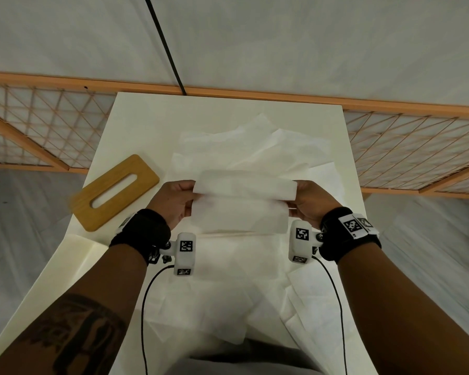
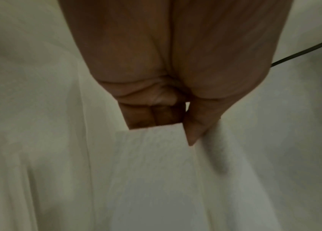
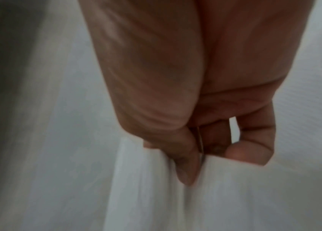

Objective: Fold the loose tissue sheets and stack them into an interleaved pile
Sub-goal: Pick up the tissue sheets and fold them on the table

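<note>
The tissue sheet was white. The wooden lid was yellow-brown. The wrist bands were black.

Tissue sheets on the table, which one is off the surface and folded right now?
The folded tissue sheet stretched between the left hand and right hand, pinched at both ends. The loose tissue sheets lie flat and scattered on the table.
</note>
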Motion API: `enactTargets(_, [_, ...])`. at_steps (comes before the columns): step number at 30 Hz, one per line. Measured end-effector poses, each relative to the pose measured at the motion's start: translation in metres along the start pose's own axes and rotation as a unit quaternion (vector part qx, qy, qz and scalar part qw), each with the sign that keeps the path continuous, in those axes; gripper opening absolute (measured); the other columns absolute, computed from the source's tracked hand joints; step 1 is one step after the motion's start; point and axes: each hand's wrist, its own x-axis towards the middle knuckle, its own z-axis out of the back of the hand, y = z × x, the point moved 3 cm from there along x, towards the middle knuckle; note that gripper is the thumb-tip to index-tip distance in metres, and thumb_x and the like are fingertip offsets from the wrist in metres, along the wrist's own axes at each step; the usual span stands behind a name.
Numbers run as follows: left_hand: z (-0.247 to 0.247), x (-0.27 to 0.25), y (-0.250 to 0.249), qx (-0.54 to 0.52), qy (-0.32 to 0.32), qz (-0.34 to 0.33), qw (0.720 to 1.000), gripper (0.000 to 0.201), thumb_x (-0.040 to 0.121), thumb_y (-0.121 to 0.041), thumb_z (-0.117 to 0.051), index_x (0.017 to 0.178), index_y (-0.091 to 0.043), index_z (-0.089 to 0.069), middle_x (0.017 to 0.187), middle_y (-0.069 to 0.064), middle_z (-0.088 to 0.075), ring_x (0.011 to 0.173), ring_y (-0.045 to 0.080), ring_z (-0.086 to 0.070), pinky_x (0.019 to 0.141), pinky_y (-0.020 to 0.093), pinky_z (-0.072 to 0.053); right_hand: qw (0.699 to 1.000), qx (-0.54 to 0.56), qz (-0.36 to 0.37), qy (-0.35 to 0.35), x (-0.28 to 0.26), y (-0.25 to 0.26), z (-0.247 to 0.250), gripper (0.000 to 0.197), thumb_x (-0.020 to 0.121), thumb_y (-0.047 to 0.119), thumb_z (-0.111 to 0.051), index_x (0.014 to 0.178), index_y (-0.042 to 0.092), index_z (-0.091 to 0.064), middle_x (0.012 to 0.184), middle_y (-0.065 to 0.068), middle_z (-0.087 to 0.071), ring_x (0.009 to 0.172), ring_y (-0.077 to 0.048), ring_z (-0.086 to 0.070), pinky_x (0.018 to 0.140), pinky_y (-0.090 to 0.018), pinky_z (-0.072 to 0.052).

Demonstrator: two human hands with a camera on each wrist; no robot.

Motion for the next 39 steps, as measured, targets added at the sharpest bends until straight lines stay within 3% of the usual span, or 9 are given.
enactTargets(4, [-0.002, -0.005, -0.001, -0.045, -0.002, 0.018, 0.999, 0.044, 0.095, 0.007, -0.045, 0.079, -0.014, -0.080, 0.093, 0.012, -0.076, 0.085, 0.031, -0.071, 0.076, 0.039, -0.059, 0.999, 0.025, -0.005, 0.019, -0.001, 0.001, 0.002, 0.028, 0.095, -0.006, -0.055, 0.107, 0.010, -0.075, 0.108, -0.006, -0.077, 0.097, -0.020, -0.072, 0.082, -0.030, -0.059])
enactTargets(8, [0.002, -0.007, 0.004, -0.074, 0.043, 0.050, 0.995, 0.042, 0.097, -0.011, -0.033, 0.105, 0.005, -0.072, 0.118, 0.021, -0.070, 0.106, 0.042, -0.063, 0.092, 0.047, -0.053, 0.997, 0.065, -0.037, 0.004, -0.001, 0.001, 0.005, 0.038, 0.093, -0.006, -0.040, 0.108, 0.000, -0.074, 0.114, -0.012, -0.075, 0.102, -0.027, -0.068, 0.096, -0.041, -0.055])
enactTargets(11, [0.003, -0.006, 0.005, -0.026, 0.052, 0.075, 0.995, 0.045, 0.103, -0.035, -0.042, 0.112, -0.004, -0.073, 0.099, 0.010, -0.076, 0.093, 0.024, -0.067, 0.082, 0.035, -0.053, 0.995, 0.079, -0.063, 0.007, -0.003, 0.000, 0.004, 0.033, 0.101, 0.015, -0.048, 0.116, 0.001, -0.073, 0.116, -0.010, -0.074, 0.098, -0.025, -0.068, 0.090, -0.038, -0.056])
enactTargets(16, [0.007, 0.000, 0.017, 0.148, 0.044, 0.034, 0.987, 0.019, 0.084, -0.004, -0.075, 0.099, -0.015, -0.074, 0.117, 0.012, -0.067, 0.099, 0.023, -0.067, 0.075, 0.028, -0.056, 0.997, -0.041, -0.069, 0.017, 0.002, -0.013, 0.007, 0.025, 0.091, 0.003, -0.068, 0.114, 0.013, -0.073, 0.077, 0.004, -0.061, 0.076, -0.010, -0.063, 0.069, -0.022, -0.052])
enactTargets(19, [0.008, -0.004, 0.018, 0.321, 0.057, 0.007, 0.945, 0.020, 0.075, -0.013, -0.086, 0.090, -0.020, -0.073, 0.107, 0.005, -0.069, 0.088, 0.019, -0.064, 0.070, 0.029, -0.056, 0.990, -0.096, -0.098, 0.021, 0.005, -0.028, 0.008, 0.027, 0.085, -0.007, -0.071, 0.102, 0.014, -0.074, 0.065, 0.006, -0.046, 0.066, -0.010, -0.055, 0.066, -0.024, -0.051])
enactTargets(24, [0.004, -0.015, 0.033, 0.444, 0.107, 0.039, 0.889, 0.019, 0.072, -0.020, -0.089, 0.080, -0.018, -0.071, 0.084, 0.002, -0.072, 0.058, 0.013, -0.065, 0.059, 0.029, -0.056, 0.967, -0.206, -0.148, 0.040, 0.000, -0.053, 0.004, 0.020, 0.081, -0.002, -0.077, 0.092, 0.014, -0.073, 0.071, 0.003, -0.066, 0.073, -0.015, -0.064, 0.080, -0.033, -0.055])
enactTargets(28, [0.000, -0.023, 0.047, 0.487, 0.127, 0.052, 0.863, 0.018, 0.072, -0.017, -0.088, 0.078, -0.017, -0.071, 0.065, -0.007, -0.067, 0.052, 0.007, -0.061, 0.053, 0.019, -0.047, 0.946, -0.285, -0.148, 0.054, -0.002, -0.063, -0.002, 0.017, 0.081, 0.005, -0.079, 0.089, 0.018, -0.072, 0.078, 0.002, -0.071, 0.076, -0.012, -0.067, 0.065, -0.024, -0.051])
enactTargets(35, [-0.004, -0.020, 0.065, 0.623, 0.135, 0.016, 0.770, 0.019, 0.072, -0.029, -0.086, 0.074, -0.030, -0.067, 0.101, -0.008, -0.055, 0.092, 0.013, -0.056, 0.079, 0.027, -0.044, 0.915, -0.377, -0.140, 0.020, 0.002, -0.067, -0.012, 0.012, 0.080, 0.013, -0.082, 0.088, 0.015, -0.074, 0.077, 0.005, -0.070, 0.072, -0.009, -0.064, 0.056, -0.017, -0.046])
enactTargets(39, [-0.005, -0.017, 0.066, 0.630, 0.123, -0.003, 0.767, 0.026, 0.071, -0.039, -0.086, 0.080, -0.027, -0.065, 0.108, -0.011, -0.045, 0.094, 0.011, -0.055, 0.083, 0.030, -0.049, 0.892, -0.439, -0.074, -0.081, 0.013, -0.051, -0.016, 0.027, 0.085, 0.031, -0.078, 0.095, 0.006, -0.072, 0.094, -0.002, -0.070, 0.091, -0.019, -0.063, 0.083, -0.030, -0.051])
